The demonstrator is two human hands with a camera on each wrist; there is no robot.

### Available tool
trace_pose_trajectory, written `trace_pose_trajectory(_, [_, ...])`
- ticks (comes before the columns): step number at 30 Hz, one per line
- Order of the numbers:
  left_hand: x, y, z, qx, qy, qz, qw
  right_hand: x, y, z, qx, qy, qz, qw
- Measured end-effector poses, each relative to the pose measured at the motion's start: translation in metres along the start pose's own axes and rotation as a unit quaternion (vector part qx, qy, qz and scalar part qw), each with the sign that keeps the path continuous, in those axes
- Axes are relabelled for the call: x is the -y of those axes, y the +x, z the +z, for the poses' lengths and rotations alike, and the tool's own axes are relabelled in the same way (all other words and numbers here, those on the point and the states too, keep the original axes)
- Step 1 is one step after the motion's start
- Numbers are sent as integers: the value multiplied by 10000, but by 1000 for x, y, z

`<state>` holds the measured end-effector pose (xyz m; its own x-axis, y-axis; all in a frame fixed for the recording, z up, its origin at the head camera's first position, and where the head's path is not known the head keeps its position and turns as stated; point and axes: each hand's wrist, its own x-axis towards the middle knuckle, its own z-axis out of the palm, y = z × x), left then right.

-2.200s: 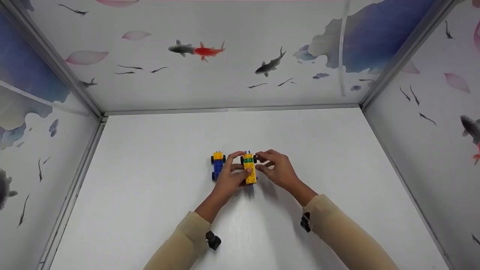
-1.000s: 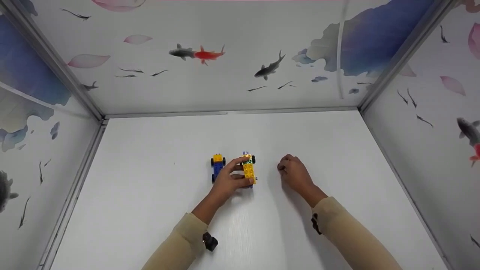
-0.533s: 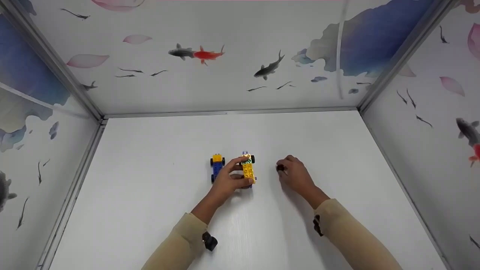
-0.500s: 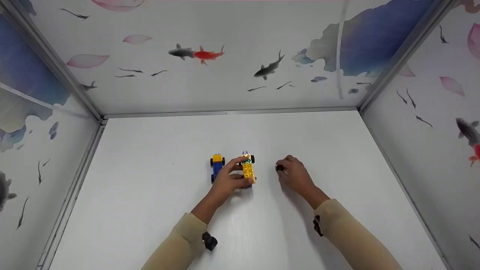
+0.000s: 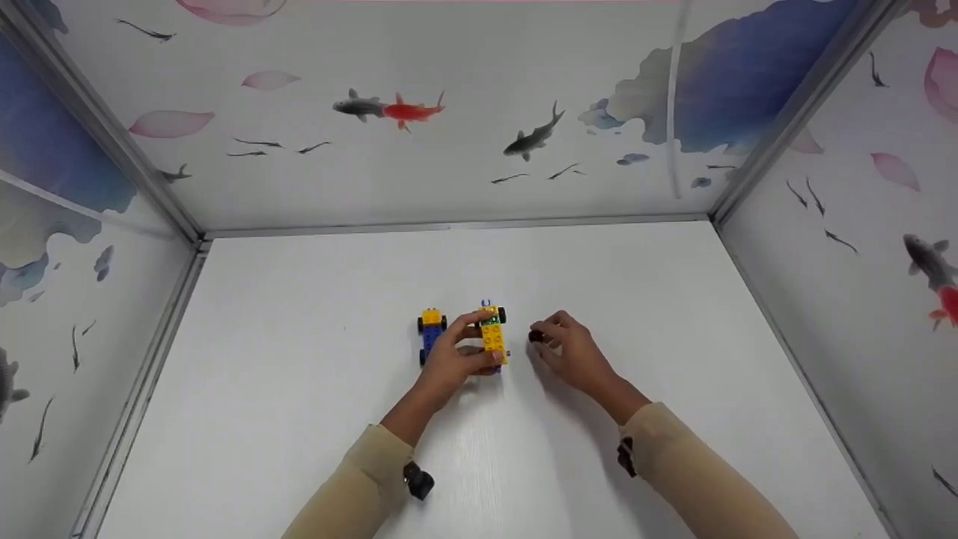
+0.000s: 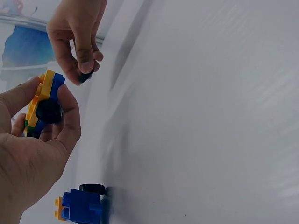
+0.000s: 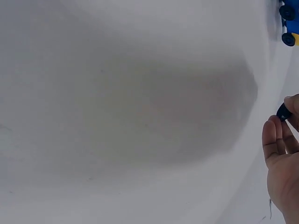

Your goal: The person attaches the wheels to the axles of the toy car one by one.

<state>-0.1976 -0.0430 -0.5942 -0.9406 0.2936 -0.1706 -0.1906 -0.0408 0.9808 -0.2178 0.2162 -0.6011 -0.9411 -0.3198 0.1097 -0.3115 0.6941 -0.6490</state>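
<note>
In the head view my left hand [image 5: 447, 367] grips a toy car [image 5: 491, 337] of yellow, green and blue building bricks by its sides. A black wheel [image 5: 501, 315] sits at its far right corner, and a small stub [image 5: 508, 353] sticks out at the near right. The left wrist view shows another black wheel [image 6: 48, 111] on the held car's other side. Just to the right, apart from the car, my right hand [image 5: 575, 355] pinches a loose black wheel [image 5: 535, 336] between thumb and fingers. That wheel [image 7: 283, 112] also shows in the right wrist view.
A second toy car [image 5: 432, 337], blue with a yellow end and black wheels, stands on the white table [image 5: 299, 389] just left of my left hand. Walls with painted fish [image 5: 412, 111] enclose the table at the back and both sides.
My right hand first drew away from the held car to the right, and a black wheel came into view in its fingers. Since half a second ago it has moved back left, nearer the car.
</note>
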Motion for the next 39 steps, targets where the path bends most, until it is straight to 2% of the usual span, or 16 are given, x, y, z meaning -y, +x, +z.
trace_pose_trajectory(7, [0, 2, -1, -85, 34, -34, 10000, 10, 1, 1, 79, 311, -271, 9991])
trace_pose_trajectory(17, [-2, 2, -2, 34, 79, 173, 9998, 23, -2, 4, 240, 783, -617, 9947])
trace_pose_trajectory(31, [0, 3, -3, -81, 63, 115, 9999, 27, -4, 5, 488, 1388, -577, 9874])
trace_pose_trajectory(39, [0, 4, 0, -132, -4, 135, 9998, 31, -5, 5, 426, 1526, -390, 9866])
